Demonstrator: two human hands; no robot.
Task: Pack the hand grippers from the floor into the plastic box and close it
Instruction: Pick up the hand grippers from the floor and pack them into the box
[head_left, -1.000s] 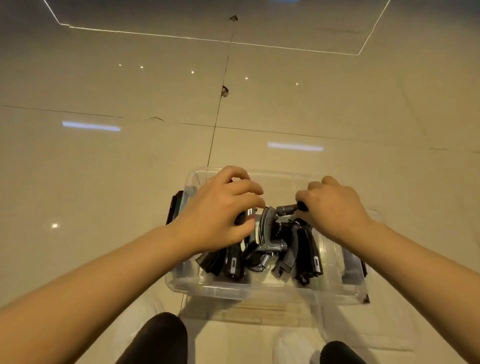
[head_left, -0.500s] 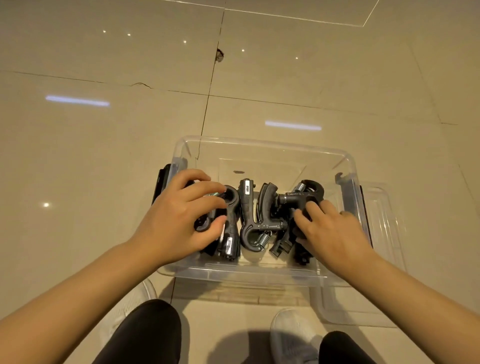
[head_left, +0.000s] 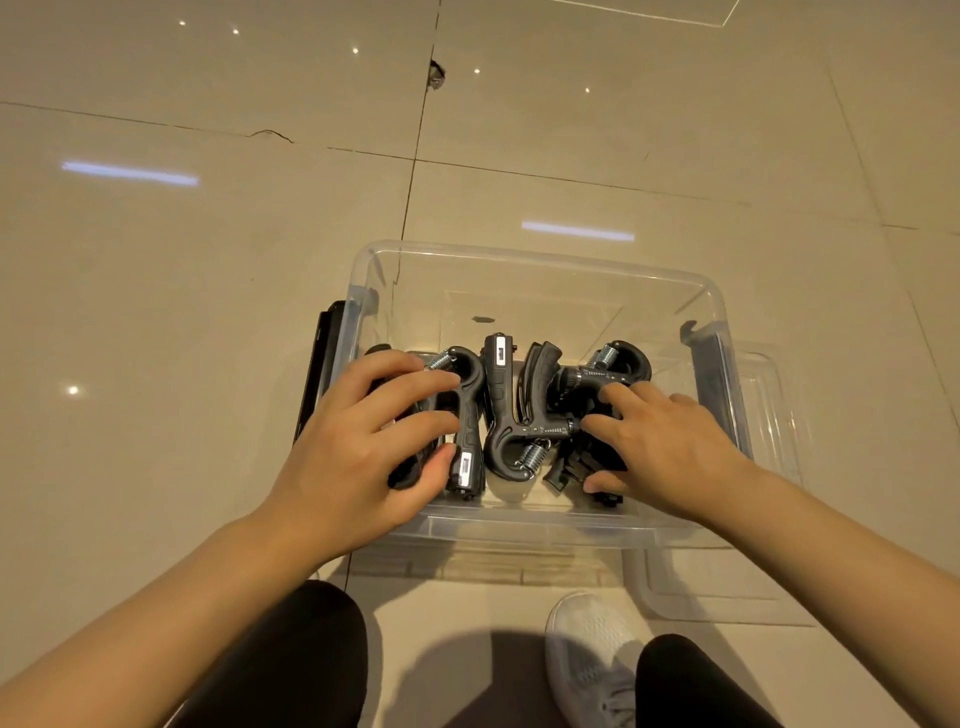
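Clear plastic box (head_left: 535, 260) on tiled floor (head_left: 208, 312), lid off, hand grippers (head_left: 506, 410) inside.
Left hand (head_left: 358, 457) and right hand (head_left: 670, 457) rest spread-fingered on the grippers; clear lid (head_left: 769, 582) lies beside the box, right.

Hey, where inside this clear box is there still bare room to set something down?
The far half of the plastic box, between the back wall and the hand grippers, is bare. The near half is crowded: grippers lie side by side under the left hand and right hand.
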